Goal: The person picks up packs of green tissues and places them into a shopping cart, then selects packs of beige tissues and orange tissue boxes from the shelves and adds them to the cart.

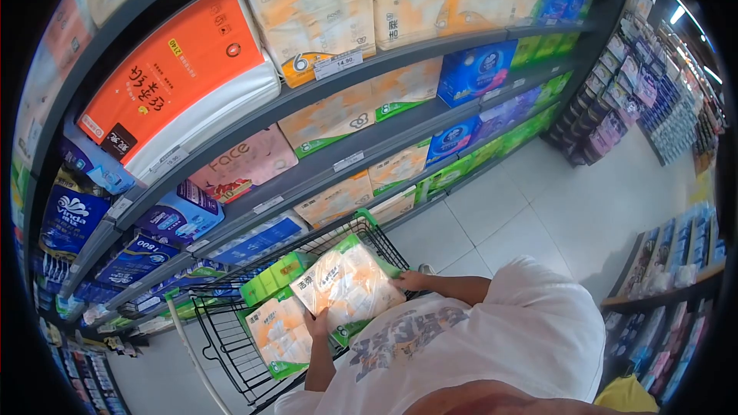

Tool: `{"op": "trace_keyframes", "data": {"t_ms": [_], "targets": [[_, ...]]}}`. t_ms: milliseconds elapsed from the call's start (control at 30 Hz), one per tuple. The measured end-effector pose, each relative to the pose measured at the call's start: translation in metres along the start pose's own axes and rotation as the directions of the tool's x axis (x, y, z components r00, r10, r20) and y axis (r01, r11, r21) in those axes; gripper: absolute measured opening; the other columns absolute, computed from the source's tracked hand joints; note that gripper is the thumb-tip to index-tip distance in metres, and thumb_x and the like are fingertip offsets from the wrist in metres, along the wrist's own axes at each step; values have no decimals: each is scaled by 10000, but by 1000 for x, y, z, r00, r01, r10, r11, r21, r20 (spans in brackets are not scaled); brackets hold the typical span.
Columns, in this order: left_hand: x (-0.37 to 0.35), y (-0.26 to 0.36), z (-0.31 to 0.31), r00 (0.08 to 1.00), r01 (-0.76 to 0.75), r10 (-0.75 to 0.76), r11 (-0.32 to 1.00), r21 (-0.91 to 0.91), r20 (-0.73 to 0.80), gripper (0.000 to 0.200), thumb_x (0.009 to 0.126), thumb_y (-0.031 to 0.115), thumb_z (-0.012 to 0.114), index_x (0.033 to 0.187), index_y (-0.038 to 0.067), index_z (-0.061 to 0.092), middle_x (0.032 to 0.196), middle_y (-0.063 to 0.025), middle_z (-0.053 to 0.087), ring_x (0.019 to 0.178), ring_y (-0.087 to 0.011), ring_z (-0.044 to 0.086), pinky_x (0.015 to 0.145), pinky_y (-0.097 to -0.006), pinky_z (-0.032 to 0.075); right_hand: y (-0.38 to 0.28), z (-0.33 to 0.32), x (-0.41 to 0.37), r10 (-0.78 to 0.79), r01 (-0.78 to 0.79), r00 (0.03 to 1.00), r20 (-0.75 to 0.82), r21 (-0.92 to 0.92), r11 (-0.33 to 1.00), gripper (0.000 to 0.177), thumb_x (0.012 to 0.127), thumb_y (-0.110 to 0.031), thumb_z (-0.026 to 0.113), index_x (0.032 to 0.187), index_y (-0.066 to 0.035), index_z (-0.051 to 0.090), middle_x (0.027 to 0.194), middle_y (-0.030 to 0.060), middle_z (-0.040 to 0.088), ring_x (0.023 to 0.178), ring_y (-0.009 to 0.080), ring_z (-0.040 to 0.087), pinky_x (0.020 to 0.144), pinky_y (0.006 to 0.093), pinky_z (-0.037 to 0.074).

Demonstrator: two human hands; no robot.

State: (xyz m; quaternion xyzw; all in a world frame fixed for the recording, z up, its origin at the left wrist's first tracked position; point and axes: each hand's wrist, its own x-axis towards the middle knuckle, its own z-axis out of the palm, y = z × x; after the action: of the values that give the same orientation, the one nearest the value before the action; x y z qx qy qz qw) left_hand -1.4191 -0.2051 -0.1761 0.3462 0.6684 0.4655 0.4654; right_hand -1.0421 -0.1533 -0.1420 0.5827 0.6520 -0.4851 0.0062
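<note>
A plastic-wrapped tissue pack point(350, 284), white and orange with green edges, is held over a black wire shopping cart point(223, 346). My left hand point(317, 327) grips its near left side, fingers closed on the edge. At the opposite side, my right hand point(411, 280) is closed on the pack's right edge. Beneath and left of it, a similar orange-and-white tissue pack point(280, 338) lies in the cart. Beside that sits a green pack point(273, 278), partly covered by the held one.
Long grey shelves point(400, 127) curve past the cart, stocked with tissue packs, including a large orange-red pack point(177, 69) and blue packs point(477, 69). Tiled floor point(500, 215) runs along the aisle. More stocked shelves point(669, 261) stand at the right.
</note>
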Motion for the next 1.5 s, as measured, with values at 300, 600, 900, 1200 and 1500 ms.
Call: {"op": "trace_keyframes", "data": {"t_ms": [300, 600, 900, 1200, 1500], "targets": [[3, -10, 1, 999, -19, 20, 999, -27, 29, 547, 722, 115, 740, 1216, -38, 559, 1137, -153, 613, 985, -259, 592, 862, -361, 466, 10, 3, 1, -19, 21, 994, 107, -20, 1000, 806, 888, -710, 369, 1244, -19, 583, 1236, 286, 559, 1169, 408, 529, 1008, 432, 402], [-29, 0, 10, 996, 80, -72, 967, 244, -42, 618, 814, 233, 681, 1330, -25, 463, 1262, -208, 569, 1131, -322, 560, 976, -391, 433, 10, 20, -28, 64, -61, 992, 107, -36, 997, 959, 842, -796, 320, 1237, 48, 551, 1279, 285, 534, 1202, 408, 508, 1023, 436, 395], [-78, 26, 27, 990, 79, 14, 773, 630, -140, 639, 819, 299, 640, 1325, -37, 442, 1303, -298, 495, 1207, -458, 473, 1027, -459, 393, 13, 20, -84, -168, 169, 984, 64, -17, 985, 750, 903, -586, 505, 1226, 89, 537, 1228, 305, 556, 1148, 402, 548, 979, 412, 432], [-214, 62, 206, 807, -480, 563, 450, 753, 179, 538, 716, 84, 650, 1235, -8, 545, 1308, -255, 487, 1182, -424, 477, 1016, -467, 400, 127, -20, -148, -275, 292, 938, -211, 55, 955, 481, 864, -375, 639, 1174, -9, 615, 1131, 205, 650, 1057, 361, 612, 927, 388, 476], [-228, 39, 327, 964, -246, 43, 519, 818, 262, 502, 756, 191, 660, 1245, 94, 594, 1107, -224, 638, 1008, -398, 617, 881, -464, 501, 551, -30, -302, 610, -566, 785, -104, 279, 776, 355, 837, -378, 641, 743, -36, 655, 636, 83, 637, 529, 202, 601, 477, 378, 484]]}}
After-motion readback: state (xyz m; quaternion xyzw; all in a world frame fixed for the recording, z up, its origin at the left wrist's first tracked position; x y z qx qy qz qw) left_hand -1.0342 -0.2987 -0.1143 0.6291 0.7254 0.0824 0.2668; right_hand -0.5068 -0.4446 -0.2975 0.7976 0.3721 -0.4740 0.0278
